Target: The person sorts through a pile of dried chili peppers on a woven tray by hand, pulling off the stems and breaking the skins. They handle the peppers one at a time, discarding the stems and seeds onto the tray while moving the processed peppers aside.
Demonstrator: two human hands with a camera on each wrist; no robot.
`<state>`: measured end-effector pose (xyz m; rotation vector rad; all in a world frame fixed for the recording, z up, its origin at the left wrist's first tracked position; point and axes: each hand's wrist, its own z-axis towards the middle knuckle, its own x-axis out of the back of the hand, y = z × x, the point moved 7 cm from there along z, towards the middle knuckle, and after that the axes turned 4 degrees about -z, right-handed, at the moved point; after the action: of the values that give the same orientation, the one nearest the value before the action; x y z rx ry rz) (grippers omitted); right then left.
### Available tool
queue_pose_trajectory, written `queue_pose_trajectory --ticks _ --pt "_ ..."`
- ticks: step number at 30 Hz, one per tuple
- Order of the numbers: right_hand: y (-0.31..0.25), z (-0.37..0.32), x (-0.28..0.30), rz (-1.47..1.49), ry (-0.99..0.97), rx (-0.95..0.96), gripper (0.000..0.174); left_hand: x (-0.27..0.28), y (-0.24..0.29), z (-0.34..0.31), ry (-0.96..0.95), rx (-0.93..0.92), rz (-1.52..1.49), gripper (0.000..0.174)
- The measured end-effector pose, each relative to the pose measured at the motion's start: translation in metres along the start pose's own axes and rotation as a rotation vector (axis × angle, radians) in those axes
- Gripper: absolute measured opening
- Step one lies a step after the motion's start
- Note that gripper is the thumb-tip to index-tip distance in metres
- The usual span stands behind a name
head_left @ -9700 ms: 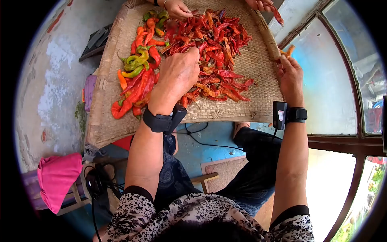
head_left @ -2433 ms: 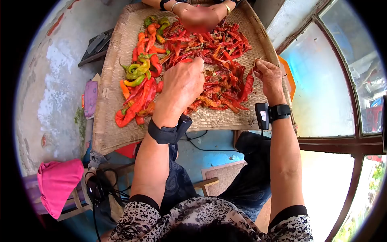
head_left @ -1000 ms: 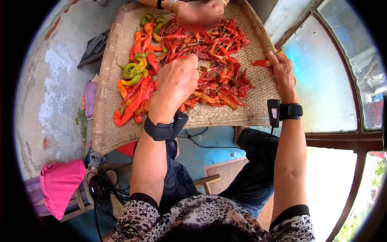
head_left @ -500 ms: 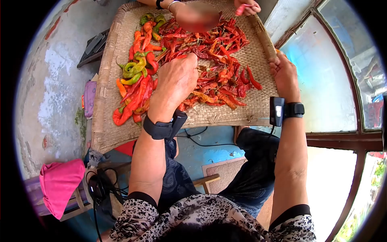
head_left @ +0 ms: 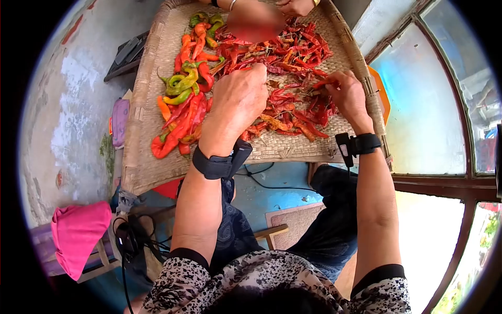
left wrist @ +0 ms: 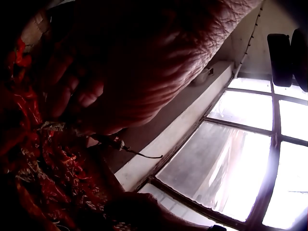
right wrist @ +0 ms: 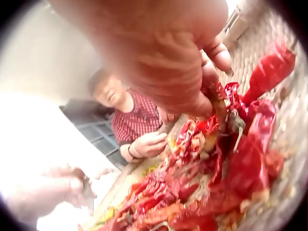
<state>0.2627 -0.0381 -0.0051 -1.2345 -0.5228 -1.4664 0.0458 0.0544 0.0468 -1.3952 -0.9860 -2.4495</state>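
Note:
A shallow woven tray (head_left: 144, 104) holds a heap of dried red chili peppers (head_left: 293, 115). My left hand (head_left: 235, 102) hovers over the heap's left part with its fingers curled. In the left wrist view, thin dry chili stems (left wrist: 139, 153) poke out from its fingertips; the palm hides the rest. At the heap's right side, my right hand (head_left: 346, 94) pinches a dried chili pepper (head_left: 320, 83) between thumb and fingers. The right wrist view has these fingers (right wrist: 199, 103) down among the glossy chilies. Fresh red and green peppers (head_left: 180, 83) lie along the tray's left side.
Another person's hands (head_left: 297, 7) work at the tray's far end, partly blurred. An orange container (head_left: 380, 94) stands beyond the right rim, beside the window (head_left: 421, 104). A black cable (head_left: 277, 184) runs below the tray. A pink cloth (head_left: 81, 235) hangs at lower left.
My right hand has moved from the tray's right rim leftward into the heap. A chili left its fingers near the rim. The other person's hand came back from the far right corner. My left hand barely moved.

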Motion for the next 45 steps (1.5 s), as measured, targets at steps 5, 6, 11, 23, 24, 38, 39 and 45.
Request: queue_pose_trajectory --ticks 5,6,11,23,24,38,39,45 --pt "0.041 -0.006 0.017 0.506 0.047 -0.275 0.024 0.003 0.001 0.0 0.029 -0.03 0.033 0.006" --pt "0.047 -0.008 0.017 0.648 0.033 -0.372 0.027 0.002 0.002 0.0 0.031 -0.032 0.032 0.006" --pt "0.054 -0.012 0.003 1.311 -0.054 -0.454 0.033 -0.004 0.005 -0.002 0.015 -0.036 0.018 0.007" --pt "0.078 -0.009 0.04 1.187 0.277 -0.468 0.03 -0.008 0.009 -0.001 -0.025 -0.06 0.031 0.008" --pt "0.083 -0.012 0.056 1.193 0.479 -0.436 0.03 -0.008 0.01 -0.001 -0.028 -0.063 0.027 0.009" --pt "0.15 -0.037 0.063 1.003 0.817 -0.549 0.067 -0.008 0.009 -0.001 -0.025 -0.057 0.043 0.01" --pt "0.139 -0.038 0.077 0.448 0.778 -0.554 0.062 -0.008 0.008 -0.001 -0.021 -0.051 0.064 0.009" --pt "0.034 -0.014 0.035 0.076 0.176 0.014 0.04 -0.01 0.01 -0.001 -0.014 -0.066 0.043 0.008"
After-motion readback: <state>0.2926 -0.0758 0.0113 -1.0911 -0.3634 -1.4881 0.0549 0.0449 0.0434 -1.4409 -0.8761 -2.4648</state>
